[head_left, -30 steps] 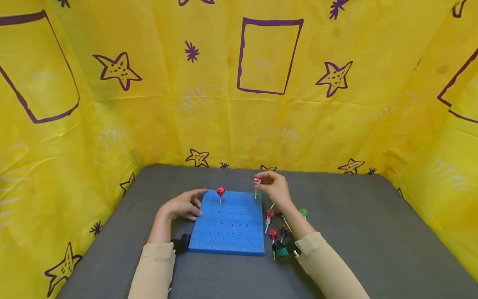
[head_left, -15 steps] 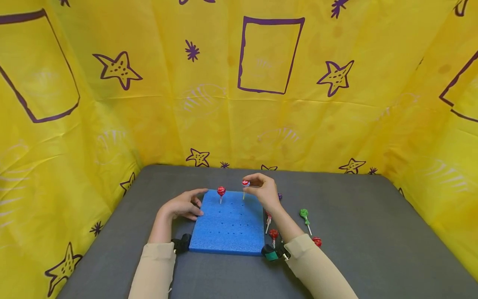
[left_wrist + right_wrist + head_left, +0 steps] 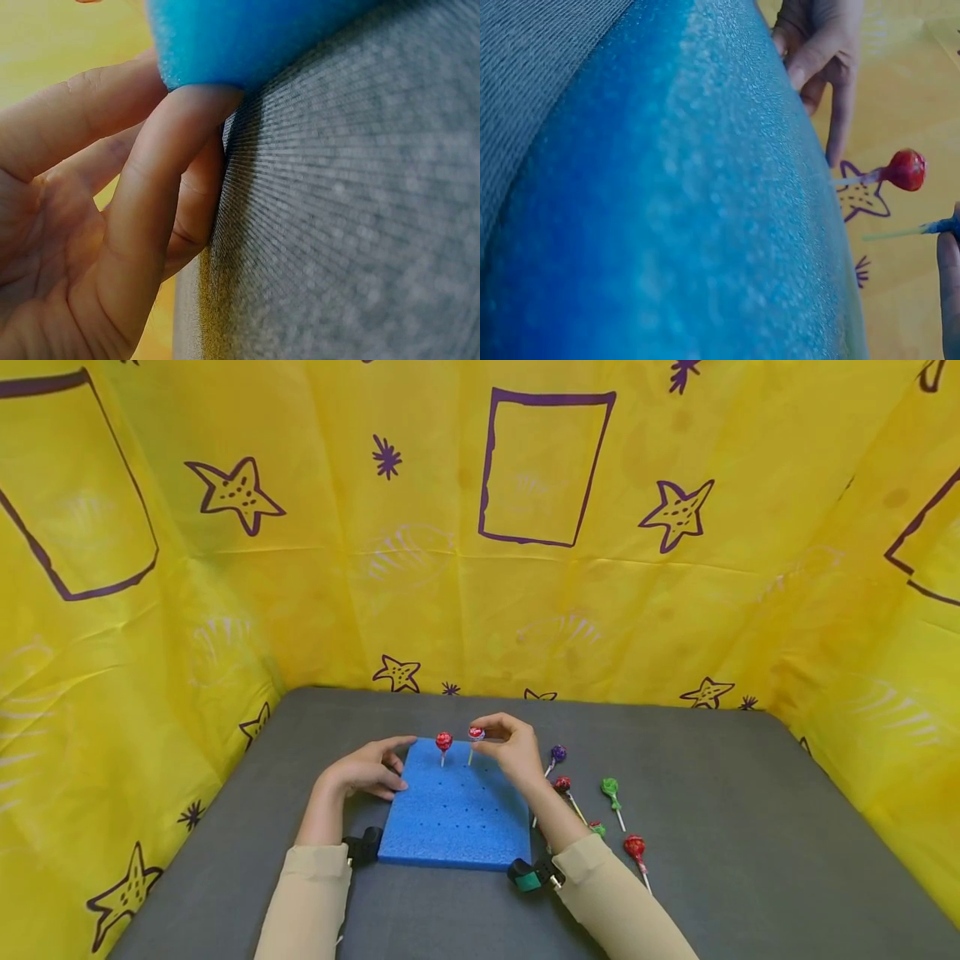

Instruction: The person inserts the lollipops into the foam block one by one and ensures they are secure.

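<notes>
A blue foam board (image 3: 457,839) dotted with small holes lies on the grey table. My left hand (image 3: 367,772) rests at its left edge, the index finger reaching the back corner; in the left wrist view the thumb (image 3: 150,195) touches the board's side. One red lollipop (image 3: 444,742) stands upright in the back left part. My right hand (image 3: 513,750) pinches a second lollipop (image 3: 476,734), red and blue with a yellowish stick, by its head above the back row. In the right wrist view that stick (image 3: 896,234) points at the board, its tip apart from the surface.
Right of the board lie several loose lollipops: a purple one (image 3: 558,752), a dark red one (image 3: 562,784), a green one (image 3: 611,787) and a red one (image 3: 634,845). Others are partly hidden under the right forearm. A yellow patterned cloth (image 3: 450,610) hangs behind the table.
My right hand has carried its lollipop leftward from the board's back right corner, closer to the standing red one. The left hand and the board have stayed put.
</notes>
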Motion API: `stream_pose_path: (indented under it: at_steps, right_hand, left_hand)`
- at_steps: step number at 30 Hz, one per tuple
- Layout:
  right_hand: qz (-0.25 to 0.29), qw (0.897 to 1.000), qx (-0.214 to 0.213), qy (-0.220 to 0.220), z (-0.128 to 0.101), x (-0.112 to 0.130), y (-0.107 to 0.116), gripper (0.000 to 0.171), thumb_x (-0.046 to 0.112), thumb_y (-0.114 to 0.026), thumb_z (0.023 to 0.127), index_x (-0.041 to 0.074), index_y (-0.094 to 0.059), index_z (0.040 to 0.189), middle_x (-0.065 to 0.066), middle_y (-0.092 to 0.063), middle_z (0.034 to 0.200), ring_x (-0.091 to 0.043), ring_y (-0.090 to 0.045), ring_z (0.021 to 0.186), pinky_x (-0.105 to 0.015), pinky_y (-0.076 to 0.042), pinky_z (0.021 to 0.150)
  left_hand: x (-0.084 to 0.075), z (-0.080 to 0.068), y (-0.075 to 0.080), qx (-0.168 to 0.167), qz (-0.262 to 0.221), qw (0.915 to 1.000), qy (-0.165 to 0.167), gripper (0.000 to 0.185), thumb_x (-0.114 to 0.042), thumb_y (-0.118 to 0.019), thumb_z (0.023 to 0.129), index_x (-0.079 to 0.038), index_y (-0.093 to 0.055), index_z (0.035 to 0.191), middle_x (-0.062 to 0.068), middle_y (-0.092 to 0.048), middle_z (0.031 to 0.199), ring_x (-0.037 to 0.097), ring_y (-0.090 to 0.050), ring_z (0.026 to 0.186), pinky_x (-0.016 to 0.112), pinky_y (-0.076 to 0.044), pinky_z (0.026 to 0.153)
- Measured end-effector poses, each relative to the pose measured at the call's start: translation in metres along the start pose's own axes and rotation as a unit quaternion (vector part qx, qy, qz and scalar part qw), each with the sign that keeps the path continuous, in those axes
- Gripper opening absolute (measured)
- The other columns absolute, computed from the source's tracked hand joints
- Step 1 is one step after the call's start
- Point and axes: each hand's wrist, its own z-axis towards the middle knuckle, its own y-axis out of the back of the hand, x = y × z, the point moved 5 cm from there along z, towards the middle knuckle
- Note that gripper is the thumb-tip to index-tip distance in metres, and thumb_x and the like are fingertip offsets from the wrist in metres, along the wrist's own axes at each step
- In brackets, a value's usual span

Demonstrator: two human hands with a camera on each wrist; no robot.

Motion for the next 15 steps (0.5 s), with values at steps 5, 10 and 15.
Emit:
stream_pose_path:
  at_steps: [5, 10, 15]
  right_hand:
    - [0.0, 1.0, 0.005, -0.004, 0.0002, -0.0005, -0.0045, 0.028, -0.008, -0.076, 0.077, -0.002, -0.073, 0.104, -0.023, -0.072, 0.107, -0.035, -0.07, 0.102, -0.032, -0.062, 0.077]
    - [-0.002, 1.0, 0.006, -0.001, -0.0011, 0.0001, -0.006, 0.028, -0.006, -0.076, 0.077, 0.0, -0.073, 0.104, -0.022, -0.073, 0.107, -0.034, -0.07, 0.102, -0.03, -0.061, 0.076]
    - [-0.007, 1.0, -0.004, -0.003, 0.0005, -0.0069, -0.0058, 0.027, -0.004, -0.077, 0.078, 0.003, -0.074, 0.104, -0.019, -0.073, 0.108, -0.032, -0.07, 0.102, -0.032, -0.062, 0.077]
  left_hand:
    - [0.0007, 0.0004, -0.0005, 0.0, -0.001, 1.0, 0.002, 0.082, -0.002, -0.075, 0.083, -0.012, -0.034, 0.153, 0.012, -0.053, 0.098, 0.017, -0.062, 0.072, 0.029, -0.061, 0.062]
    - [-0.0002, 0.0002, -0.0006, 0.001, 0.0, 1.0, 0.005, 0.082, -0.002, -0.074, 0.083, -0.012, -0.033, 0.153, 0.012, -0.053, 0.098, 0.017, -0.062, 0.073, 0.028, -0.061, 0.062]
    - [-0.0015, -0.0001, -0.0006, 0.002, -0.002, 1.0, 0.004, 0.082, -0.002, -0.075, 0.083, -0.011, -0.033, 0.153, 0.012, -0.053, 0.097, 0.016, -0.062, 0.072, 0.028, -0.06, 0.061]
